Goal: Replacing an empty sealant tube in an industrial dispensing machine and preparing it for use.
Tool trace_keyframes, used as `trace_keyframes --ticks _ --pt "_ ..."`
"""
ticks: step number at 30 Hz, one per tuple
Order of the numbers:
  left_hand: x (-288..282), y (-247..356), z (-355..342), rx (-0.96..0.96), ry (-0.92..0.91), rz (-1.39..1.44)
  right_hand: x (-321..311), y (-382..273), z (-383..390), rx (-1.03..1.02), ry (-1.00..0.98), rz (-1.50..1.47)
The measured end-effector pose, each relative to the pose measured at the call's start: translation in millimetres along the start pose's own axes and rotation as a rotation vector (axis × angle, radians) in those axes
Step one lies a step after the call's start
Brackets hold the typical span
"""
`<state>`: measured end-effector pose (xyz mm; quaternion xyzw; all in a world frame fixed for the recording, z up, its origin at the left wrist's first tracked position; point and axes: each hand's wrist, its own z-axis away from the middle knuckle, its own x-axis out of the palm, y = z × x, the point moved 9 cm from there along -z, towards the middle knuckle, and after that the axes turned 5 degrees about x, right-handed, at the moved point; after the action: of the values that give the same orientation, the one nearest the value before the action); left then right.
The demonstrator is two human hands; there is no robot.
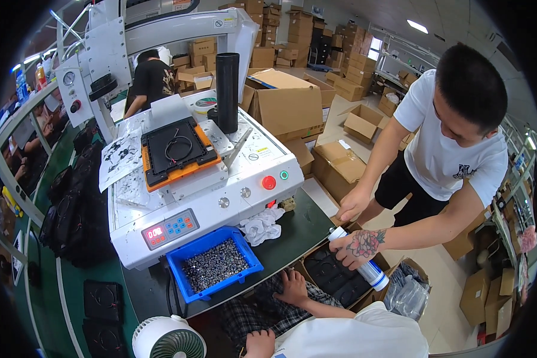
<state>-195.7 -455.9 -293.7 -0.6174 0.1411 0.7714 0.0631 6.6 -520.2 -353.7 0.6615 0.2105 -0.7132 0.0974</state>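
Note:
My right hand rests on my plaid shorts, fingers spread and holding nothing. Lower down, my left hand lies on the same cloth near the bottom edge, its fingers laid out and partly cut off by the frame. In front of me stands a white bench press machine with a red button, a green button and a keypad. An orange fixture on it carries a black panel with a looped cable. Nearest my hands is a blue bin full of small metal parts.
At right a co-worker leans in, both hands around a white-and-blue cartridge above a carton of black parts. A white rag lies beside the machine. A small fan stands at bottom left; cartons pile up behind.

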Motion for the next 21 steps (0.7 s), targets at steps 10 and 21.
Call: trace_keyframes --ticks 10,21 --pt "-3.5 0.9 0.7 0.012 0.036 -0.015 2.7 1.4 -0.8 0.007 -0.017 0.009" --pt "0.5 0.5 -0.6 0.016 0.02 -0.015 -1.7 -1.1 0.0 0.0 0.037 0.047"
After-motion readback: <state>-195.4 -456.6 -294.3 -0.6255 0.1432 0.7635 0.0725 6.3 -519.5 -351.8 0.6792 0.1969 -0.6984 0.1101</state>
